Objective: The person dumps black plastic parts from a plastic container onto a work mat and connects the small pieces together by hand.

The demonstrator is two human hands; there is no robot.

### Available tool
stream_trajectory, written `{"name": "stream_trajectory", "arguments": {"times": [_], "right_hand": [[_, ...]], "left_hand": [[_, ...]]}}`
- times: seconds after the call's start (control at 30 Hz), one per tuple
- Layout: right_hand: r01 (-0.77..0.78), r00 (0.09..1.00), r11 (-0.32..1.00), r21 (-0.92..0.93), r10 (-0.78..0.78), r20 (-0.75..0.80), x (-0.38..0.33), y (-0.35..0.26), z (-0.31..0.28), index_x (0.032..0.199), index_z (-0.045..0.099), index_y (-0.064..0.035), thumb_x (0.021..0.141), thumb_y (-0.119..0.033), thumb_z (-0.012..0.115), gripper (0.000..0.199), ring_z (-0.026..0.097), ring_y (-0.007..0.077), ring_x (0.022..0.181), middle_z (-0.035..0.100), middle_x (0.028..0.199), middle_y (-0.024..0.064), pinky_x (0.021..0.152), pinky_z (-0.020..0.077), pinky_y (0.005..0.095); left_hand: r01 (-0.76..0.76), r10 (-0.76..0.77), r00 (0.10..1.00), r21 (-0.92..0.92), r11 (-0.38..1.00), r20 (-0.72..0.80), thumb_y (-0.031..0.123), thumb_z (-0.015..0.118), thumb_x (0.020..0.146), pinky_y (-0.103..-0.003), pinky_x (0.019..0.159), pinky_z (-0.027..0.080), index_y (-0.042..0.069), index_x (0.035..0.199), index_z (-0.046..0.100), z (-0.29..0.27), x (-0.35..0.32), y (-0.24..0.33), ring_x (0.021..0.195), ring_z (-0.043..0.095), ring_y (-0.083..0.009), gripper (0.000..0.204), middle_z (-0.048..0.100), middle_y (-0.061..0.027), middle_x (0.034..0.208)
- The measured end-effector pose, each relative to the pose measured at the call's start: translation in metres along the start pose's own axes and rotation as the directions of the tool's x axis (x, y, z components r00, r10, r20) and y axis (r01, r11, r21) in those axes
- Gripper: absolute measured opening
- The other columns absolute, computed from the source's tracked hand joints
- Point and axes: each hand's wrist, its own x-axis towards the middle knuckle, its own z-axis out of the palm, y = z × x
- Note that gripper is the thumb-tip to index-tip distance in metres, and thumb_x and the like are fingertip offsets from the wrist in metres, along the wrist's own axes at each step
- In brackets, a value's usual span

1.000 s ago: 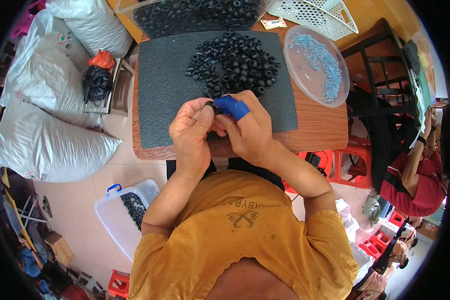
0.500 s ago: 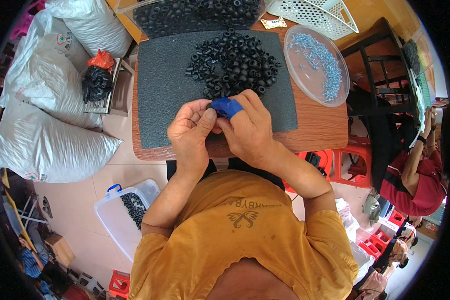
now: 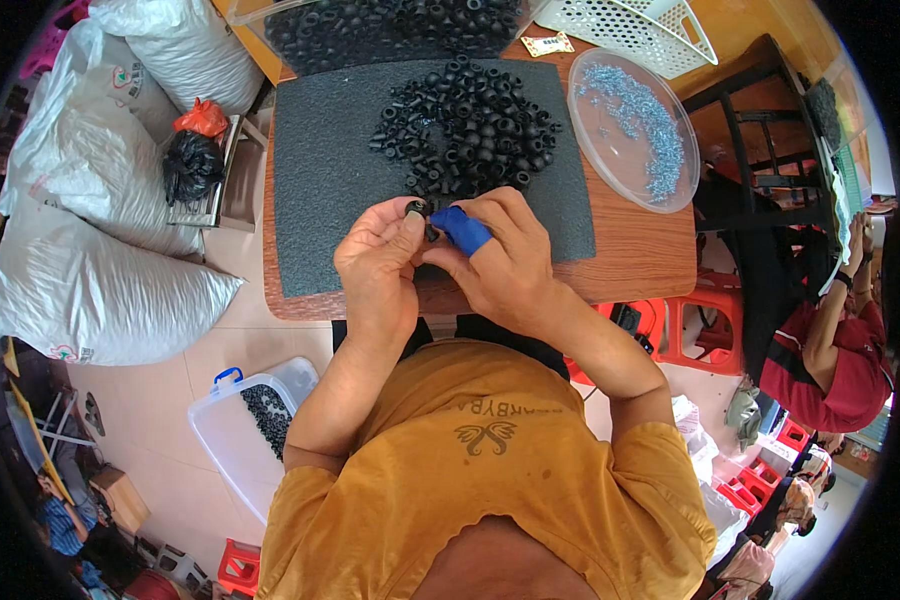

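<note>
My left hand point(image 3: 375, 260) pinches a small black plastic piece point(image 3: 416, 208) between thumb and fingertips, above the near edge of a dark grey foam mat point(image 3: 325, 180). Close against it, my right hand point(image 3: 505, 255) has its fingers bent inward, a blue cover point(image 3: 462, 230) wrapped on one of them. Another bit of black shows between the two hands, by the right fingertips; whether it is a separate piece is unclear. Just beyond lies a heap of similar black hollow pieces point(image 3: 490, 125) on the mat.
A clear bin point(image 3: 395, 35) of black pieces stands at the back. To the right are a round clear dish point(image 3: 610, 175) with small bluish bits and a white perforated basket point(image 3: 630, 35). White sacks point(image 3: 110, 280) and a plastic box point(image 3: 225, 430) are on the floor at left.
The black piece at my left thumb has turned up and shows more plainly. My right hand has shifted slightly, its blue-covered finger now angled further down to the right.
</note>
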Motion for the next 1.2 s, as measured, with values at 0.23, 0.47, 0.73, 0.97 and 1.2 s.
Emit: {"name": "stream_trajectory", "arguments": {"times": [0.23,0.47,0.73,0.97,1.2], "right_hand": [[0.059,0.993,0.998,0.015,-0.057,-0.099,0.0,0.002,0.003,0.087,0.058,0.0031,0.064,0.002,0.074,0.028,0.056,0.0315,0.072,0.059,0.088,0.0163,0.058,0.0479,0.0367],[-0.192,0.98,0.97,0.151,0.198,-0.029,0.008,0.0,-0.017,0.083,0.059,-0.0001,0.068,0.0,0.07,0.019,0.053,0.0301,0.068,0.059,0.08,0.0127,0.058,0.0435,0.0374],[-0.385,0.921,0.861,0.332,0.384,0.071,0.016,-0.003,-0.028,0.078,0.062,-0.0029,0.072,-0.001,0.066,0.007,0.052,0.025,0.066,0.058,0.069,0.0068,0.059,0.0408,0.034],[-0.387,0.922,0.861,0.331,0.373,0.109,0.013,0.004,-0.029,0.077,0.061,-0.0024,0.072,0.0,0.066,0.008,0.051,0.0257,0.065,0.055,0.067,0.0083,0.058,0.0397,0.035],[-0.466,0.885,0.829,0.31,0.443,0.145,0.015,0.001,-0.032,0.077,0.06,-0.0018,0.073,0.0,0.068,0.008,0.049,0.0248,0.062,0.052,0.067,0.0091,0.056,0.0388,0.0346]], "left_hand": [[0.015,-0.011,0.998,-0.062,0.998,0.058,0.001,0.057,0.089,-0.025,0.067,0.052,-0.005,0.103,0.056,0.0,-0.004,-0.001,0.074,0.062,-0.0132,0.015,0.063,-0.0088,0.089],[-0.022,0.016,0.987,0.039,0.999,0.16,0.003,0.059,0.089,-0.025,0.065,0.052,-0.006,0.104,0.056,0.006,-0.007,0.002,0.074,0.062,-0.0143,0.018,0.064,-0.0102,0.089],[-0.196,0.139,0.962,0.237,0.952,0.236,0.004,0.061,0.088,-0.023,0.065,0.052,-0.005,0.107,0.058,0.007,-0.009,-0.002,0.074,0.061,-0.0129,0.021,0.064,-0.01,0.088],[-0.248,0.153,0.943,0.321,0.914,0.295,0.004,0.06,0.089,-0.022,0.063,0.052,-0.004,0.11,0.058,0.003,-0.008,-0.006,0.074,0.062,-0.0114,0.023,0.065,-0.0085,0.087],[-0.224,0.125,0.953,0.359,0.906,0.278,0.005,0.059,0.09,-0.021,0.063,0.051,-0.004,0.11,0.058,0.006,-0.009,-0.004,0.075,0.061,-0.0107,0.022,0.065,-0.008,0.088]]}}
